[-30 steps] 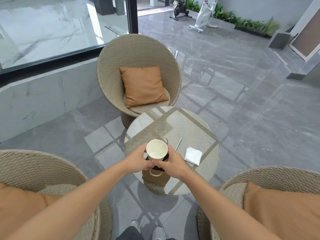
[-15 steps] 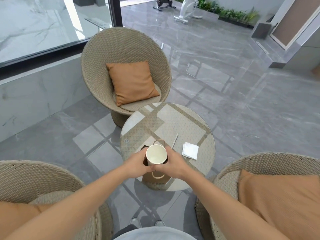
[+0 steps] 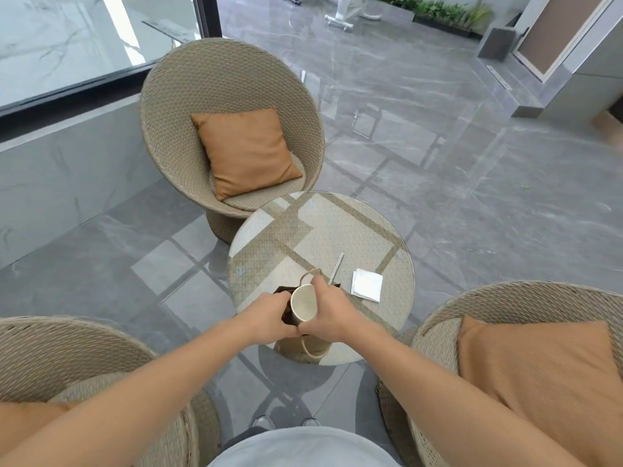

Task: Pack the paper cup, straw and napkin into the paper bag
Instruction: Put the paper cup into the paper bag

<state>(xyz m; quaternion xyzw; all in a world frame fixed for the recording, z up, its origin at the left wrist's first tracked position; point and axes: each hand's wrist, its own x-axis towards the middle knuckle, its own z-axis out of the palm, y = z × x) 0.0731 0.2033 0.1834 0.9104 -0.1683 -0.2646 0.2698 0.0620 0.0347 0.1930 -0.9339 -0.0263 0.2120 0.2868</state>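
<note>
A white paper cup [image 3: 304, 306] sits tilted in the mouth of the brown paper bag [image 3: 286, 317], which stands near the front edge of the round glass-topped table [image 3: 323, 230]. My right hand [image 3: 328, 313] grips the cup's right side. My left hand [image 3: 269, 316] holds the bag's left edge, spreading its opening. One cord handle [image 3: 308, 275] rises behind the cup and another [image 3: 312, 348] hangs in front. A wrapped straw [image 3: 337, 273] lies just behind my right hand. A folded white napkin [image 3: 366, 284] rests to the right of the straw.
A wicker chair with an orange cushion [image 3: 246, 151] stands behind the table. Two more wicker chairs flank me, one at left [image 3: 67, 358] and one at right [image 3: 526, 348]. A glossy grey tiled floor [image 3: 472, 163] surrounds everything. My shoes [image 3: 286, 423] show below.
The cup has sunk lower and tipped into the bag's mouth between my hands. My head has moved closer and tilted down, so the table sits higher in view.
</note>
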